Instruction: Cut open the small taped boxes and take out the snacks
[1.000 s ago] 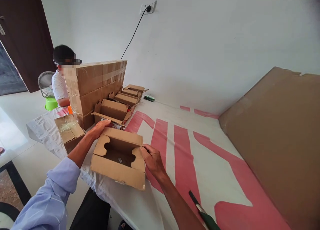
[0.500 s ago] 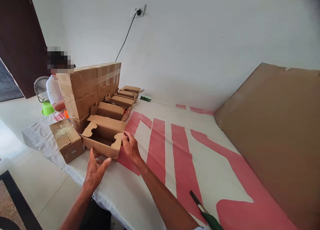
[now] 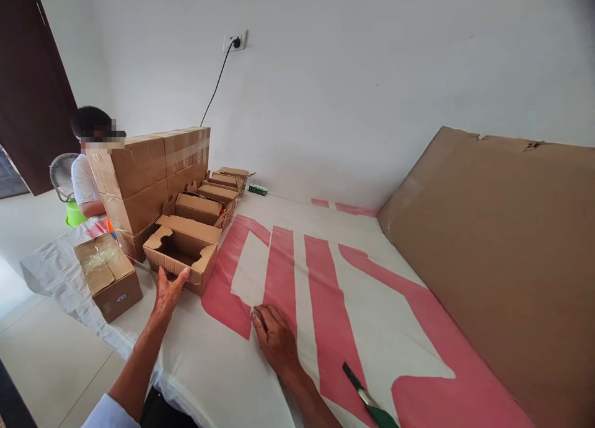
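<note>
The left hand (image 3: pixel 168 290) lies open, fingers flat against the near side of the open box (image 3: pixel 182 250); the right hand (image 3: pixel 275 337) rests loosely curled on the cloth (image 3: pixel 372 310), holding nothing. The box sits at the near left, beside a taped box (image 3: pixel 109 275). Stacked cartons (image 3: pixel 149 180) stand farther left. A knife (image 3: pixel 369 400) lies near right.
</note>
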`<move>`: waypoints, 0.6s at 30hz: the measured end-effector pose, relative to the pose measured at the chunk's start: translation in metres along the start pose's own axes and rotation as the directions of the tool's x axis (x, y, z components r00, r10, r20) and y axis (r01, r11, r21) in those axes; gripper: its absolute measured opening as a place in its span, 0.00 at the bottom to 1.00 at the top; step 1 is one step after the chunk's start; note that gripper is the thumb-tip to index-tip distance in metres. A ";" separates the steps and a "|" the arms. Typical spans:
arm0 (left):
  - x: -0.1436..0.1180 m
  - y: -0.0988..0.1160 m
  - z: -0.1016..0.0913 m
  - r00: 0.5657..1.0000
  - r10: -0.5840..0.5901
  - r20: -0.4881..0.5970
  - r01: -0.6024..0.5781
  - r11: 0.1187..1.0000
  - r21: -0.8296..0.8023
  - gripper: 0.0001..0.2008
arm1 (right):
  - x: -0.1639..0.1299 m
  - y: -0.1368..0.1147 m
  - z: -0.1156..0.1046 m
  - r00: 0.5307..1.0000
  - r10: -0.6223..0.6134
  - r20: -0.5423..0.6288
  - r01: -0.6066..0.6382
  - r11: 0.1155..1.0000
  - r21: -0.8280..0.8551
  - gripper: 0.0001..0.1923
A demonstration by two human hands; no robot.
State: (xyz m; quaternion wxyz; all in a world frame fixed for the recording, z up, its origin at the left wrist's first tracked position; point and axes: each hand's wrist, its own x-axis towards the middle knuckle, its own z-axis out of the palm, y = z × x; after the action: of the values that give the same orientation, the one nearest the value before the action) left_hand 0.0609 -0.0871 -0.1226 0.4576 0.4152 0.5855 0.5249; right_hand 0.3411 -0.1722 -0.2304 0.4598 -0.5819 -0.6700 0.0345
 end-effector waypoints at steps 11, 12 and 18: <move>0.044 0.002 0.035 1.000 0.000 -0.008 0.000 1.000 0.016 0.35 | 0.001 -0.001 0.000 1.000 0.012 -0.022 -0.012 1.000 -0.002 0.13; 0.047 0.002 0.038 1.000 0.002 -0.011 -0.002 1.000 0.017 0.34 | 0.001 -0.002 0.000 1.000 0.017 -0.021 -0.017 1.000 -0.001 0.13; 0.067 0.001 0.049 1.000 0.017 0.011 -0.018 1.000 0.020 0.37 | 0.002 -0.004 -0.001 0.999 0.028 -0.025 -0.028 1.000 0.006 0.13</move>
State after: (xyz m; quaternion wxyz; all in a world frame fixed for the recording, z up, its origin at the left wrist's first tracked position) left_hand 0.0924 -0.0111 -0.1294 0.4520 0.4279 0.5846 0.5205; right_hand 0.3390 -0.1724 -0.2257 0.4693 -0.5901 -0.6559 0.0355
